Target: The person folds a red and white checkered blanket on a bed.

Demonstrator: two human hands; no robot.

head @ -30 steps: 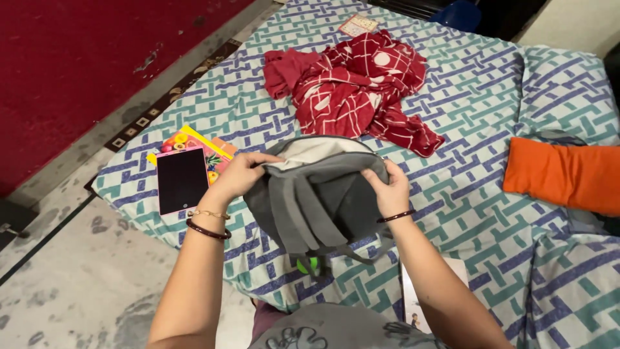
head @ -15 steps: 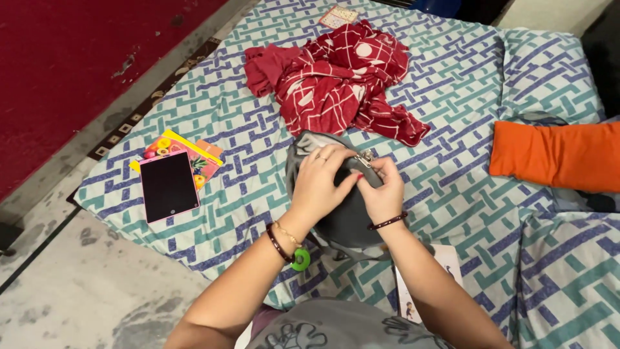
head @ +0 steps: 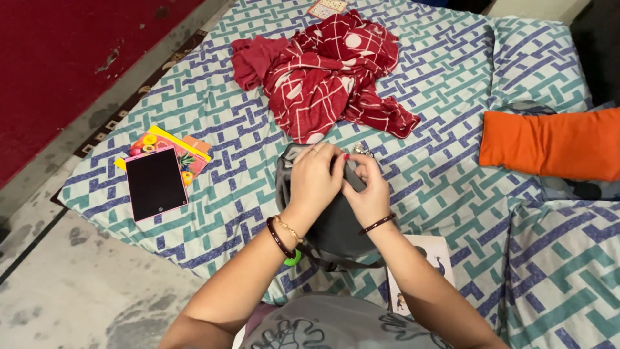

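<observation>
Both your hands are bunched together at the top of the grey backpack (head: 329,223), which lies on the patterned bedsheet (head: 445,77) right in front of you. Your left hand (head: 314,181) is clamped over the upper edge of the bag, fingers curled down onto the fabric. Your right hand (head: 369,190) pinches a dark strip of that same top edge, thumb on top; whether that strip is a flap or a zip line, the view can't settle.

To work this edge well, keep the left hand as the anchor and hold the fabric taut, so the right hand has something firm to pull against. Keep the bag flat on the bed rather than lifting it; it looks soft and will sag and fold if raised. Watch the small metal bits (head: 363,150) just beyond your fingertips, so they don't snag.

The red patterned cloth (head: 323,71) lies crumpled just past the bag. The dark tablet (head: 155,184) rests on colourful booklets (head: 187,152) well off to your left, and an orange pillow (head: 549,142) sits to your right.
</observation>
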